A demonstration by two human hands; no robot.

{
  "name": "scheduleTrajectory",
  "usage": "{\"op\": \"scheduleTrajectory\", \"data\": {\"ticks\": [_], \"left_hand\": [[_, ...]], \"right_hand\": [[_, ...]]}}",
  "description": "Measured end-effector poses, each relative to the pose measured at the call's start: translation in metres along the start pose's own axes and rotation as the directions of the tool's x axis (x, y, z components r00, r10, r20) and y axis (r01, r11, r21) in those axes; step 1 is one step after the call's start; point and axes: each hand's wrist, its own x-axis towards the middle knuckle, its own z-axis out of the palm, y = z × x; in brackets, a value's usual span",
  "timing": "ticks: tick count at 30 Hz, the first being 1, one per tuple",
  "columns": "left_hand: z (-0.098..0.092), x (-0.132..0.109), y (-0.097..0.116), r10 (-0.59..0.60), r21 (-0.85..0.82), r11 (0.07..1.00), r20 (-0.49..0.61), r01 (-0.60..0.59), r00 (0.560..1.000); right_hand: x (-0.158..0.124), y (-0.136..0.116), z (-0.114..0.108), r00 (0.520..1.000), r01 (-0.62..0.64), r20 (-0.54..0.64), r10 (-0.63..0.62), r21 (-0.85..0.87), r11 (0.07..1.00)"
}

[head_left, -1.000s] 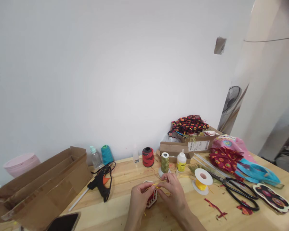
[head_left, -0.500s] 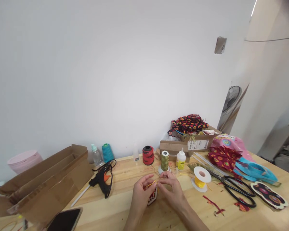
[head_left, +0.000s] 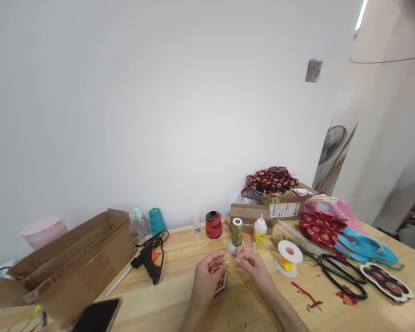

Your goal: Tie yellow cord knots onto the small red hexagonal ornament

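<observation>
My left hand (head_left: 207, 276) and my right hand (head_left: 254, 267) meet over the wooden table (head_left: 180, 258) near its front edge. Both pinch a thin yellow cord (head_left: 228, 268) that runs between them. Under the left hand sits a small red and white hexagonal piece (head_left: 222, 283), mostly covered by the fingers. A spool of yellow cord (head_left: 288, 258) lies just right of my right hand. A green thread cone (head_left: 237, 233) stands right behind the hands.
A black glue gun (head_left: 150, 260) and an open cardboard box (head_left: 65, 263) lie left. A phone (head_left: 97, 316) sits at the front left. Black scissors (head_left: 342, 276), a glue bottle (head_left: 260, 230), red thread (head_left: 213, 224), patterned fabric (head_left: 320, 228) and a box of cloth (head_left: 273, 193) fill the right.
My hands have lifted slightly off the hexagonal piece and drawn the yellow cord into a loop between them. The view has shifted a little to the left.
</observation>
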Motion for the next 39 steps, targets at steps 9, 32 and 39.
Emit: {"op": "scheduleTrajectory", "data": {"ticks": [9, 32, 39], "left_hand": [[-0.002, 0.005, -0.003, -0.039, -0.034, 0.999, -0.073, 0.037, 0.997], [-0.006, 0.005, 0.000, -0.064, -0.055, 0.997, -0.037, 0.062, 0.997], [0.001, 0.003, 0.000, -0.048, 0.036, 0.998, 0.013, 0.047, 0.999]], "right_hand": [[-0.019, -0.050, -0.055, 0.976, 0.212, -0.166, -0.144, 0.546, 0.810], [0.016, 0.030, 0.005, 0.974, 0.062, 0.226, -0.025, -0.158, 0.986], [0.013, 0.024, 0.003, 0.975, -0.166, 0.153, 0.163, 0.006, 0.986]]}}
